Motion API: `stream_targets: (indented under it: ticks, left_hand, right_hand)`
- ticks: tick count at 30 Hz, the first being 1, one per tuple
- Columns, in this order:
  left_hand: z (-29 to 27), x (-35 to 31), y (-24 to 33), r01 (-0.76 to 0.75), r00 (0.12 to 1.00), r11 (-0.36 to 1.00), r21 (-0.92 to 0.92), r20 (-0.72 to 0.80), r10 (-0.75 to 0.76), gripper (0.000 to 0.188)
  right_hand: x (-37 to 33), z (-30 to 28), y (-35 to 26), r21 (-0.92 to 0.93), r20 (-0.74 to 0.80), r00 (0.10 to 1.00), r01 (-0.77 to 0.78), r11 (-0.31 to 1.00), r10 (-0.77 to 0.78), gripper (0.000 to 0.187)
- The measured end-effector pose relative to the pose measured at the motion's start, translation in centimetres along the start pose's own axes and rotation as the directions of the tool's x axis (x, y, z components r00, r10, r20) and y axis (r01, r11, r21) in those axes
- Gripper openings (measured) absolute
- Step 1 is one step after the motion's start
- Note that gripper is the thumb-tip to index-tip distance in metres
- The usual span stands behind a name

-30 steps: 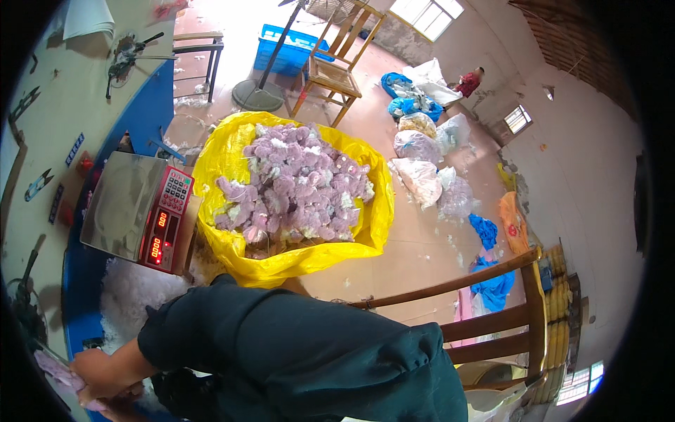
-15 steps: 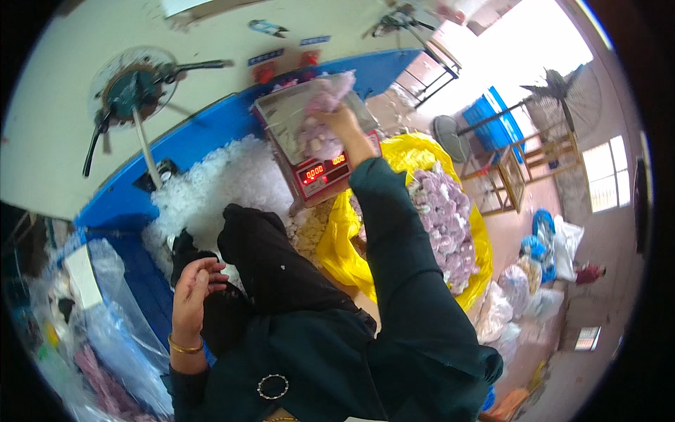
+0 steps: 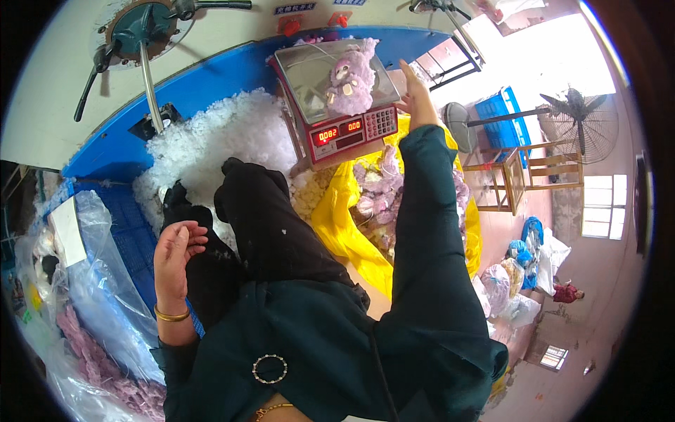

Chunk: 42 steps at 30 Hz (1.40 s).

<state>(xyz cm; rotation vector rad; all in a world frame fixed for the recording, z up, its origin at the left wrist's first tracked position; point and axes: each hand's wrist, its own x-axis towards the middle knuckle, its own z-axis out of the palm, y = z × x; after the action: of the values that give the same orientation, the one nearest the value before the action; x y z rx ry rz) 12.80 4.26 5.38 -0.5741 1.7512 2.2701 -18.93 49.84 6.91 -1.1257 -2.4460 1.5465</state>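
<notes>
A fluffy lilac plush toy point(image 3: 357, 83) rests on the metal pan of a red digital scale point(image 3: 383, 121), whose display glows red. Just to the right of the pan, my right hand point(image 3: 419, 97) is open and apart from the toy, its fingers stretched out. My left hand point(image 3: 176, 254) hovers over my left thigh, palm partly turned inward, with loosely bent fingers and nothing in them. Below the scale, a yellow sack point(image 3: 339, 235) gapes around several more lilac plush pieces point(image 3: 383, 184), partly hidden by my right forearm.
White fiber stuffing point(image 3: 211, 137) is heaped in front of the blue-edged machine, which carries black-handled levers point(image 3: 144, 32). Clear plastic bags point(image 3: 105, 281) lie at left. Toward the right stand a wooden chair point(image 3: 517, 184), a blue crate point(image 3: 505, 116), a fan point(image 3: 580, 126) and several filled bags point(image 3: 496, 285).
My right hand has let go of the plush toy on the scale and moved off to the right. The scale's display reading has changed. My left hand remains empty.
</notes>
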Motion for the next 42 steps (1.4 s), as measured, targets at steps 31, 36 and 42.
stream_targets:
  ticks: [31,36,42]
  left_hand:
    - [4.3,11.8,7.6,-0.640,0.539,0.399,0.657,0.014,0.842,0.062]
    - [5.0,11.3,8.7,-0.611,0.497,0.318,0.725,0.039,0.867,0.062]
    - [3.2,10.8,8.7,-0.621,0.509,0.292,0.727,0.091,0.856,0.053]
  right_hand:
    - [-26.2,18.9,-2.2,0.300,0.346,-0.067,0.953,0.043,-0.936,0.057]
    - [-26.5,19.2,-2.6,0.274,0.332,-0.114,0.962,-0.020,-0.936,0.055]
    - [-27.4,19.5,-2.0,0.300,0.401,-0.106,0.954,0.021,-0.910,0.058]
